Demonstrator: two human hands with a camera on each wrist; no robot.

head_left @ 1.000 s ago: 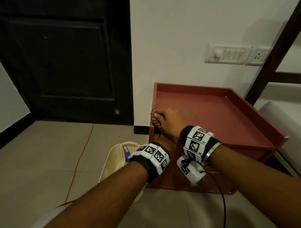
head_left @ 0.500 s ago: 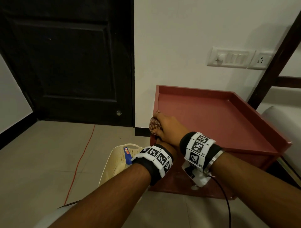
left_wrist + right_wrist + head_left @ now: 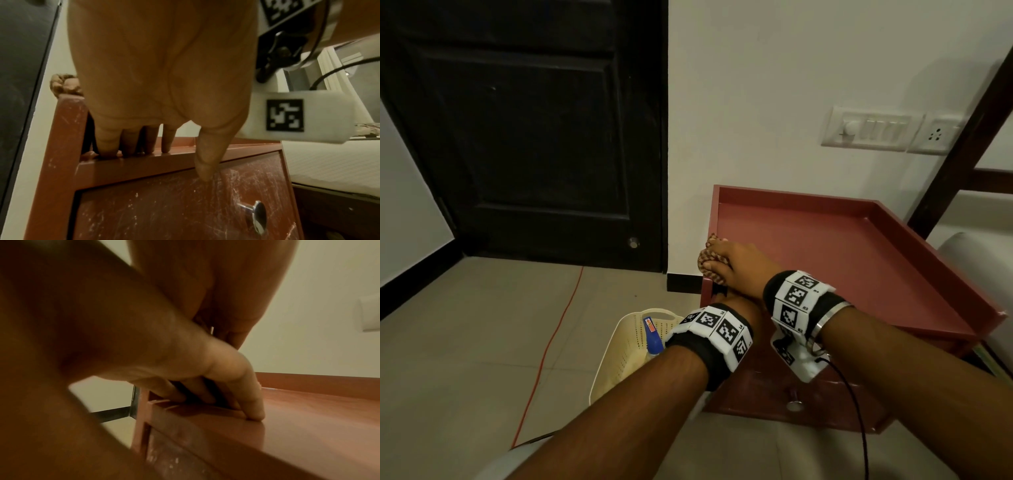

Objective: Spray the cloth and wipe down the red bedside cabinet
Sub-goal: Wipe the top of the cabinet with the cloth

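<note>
Both hands work at the near-left corner of the red bedside cabinet (image 3: 842, 260), centre-right in the head view. The right hand (image 3: 736, 263) has its fingers curled round the bunched patterned cloth (image 3: 709, 262), pressing it on the left rim; wiping looks under way, with the top, front and sides seemingly still to do. The spray bottle (image 3: 652, 334) sits in the cream basket (image 3: 616, 359) at lower centre, so spraying is likely done. Only the left wrist view shows the left hand (image 3: 162, 73) with straight fingers (image 3: 107, 142) resting over the front rim, thumb on the scuffed drawer front (image 3: 174, 203) with its metal knob (image 3: 259, 216). The right wrist view is too blurred to show the cloth.
</note>
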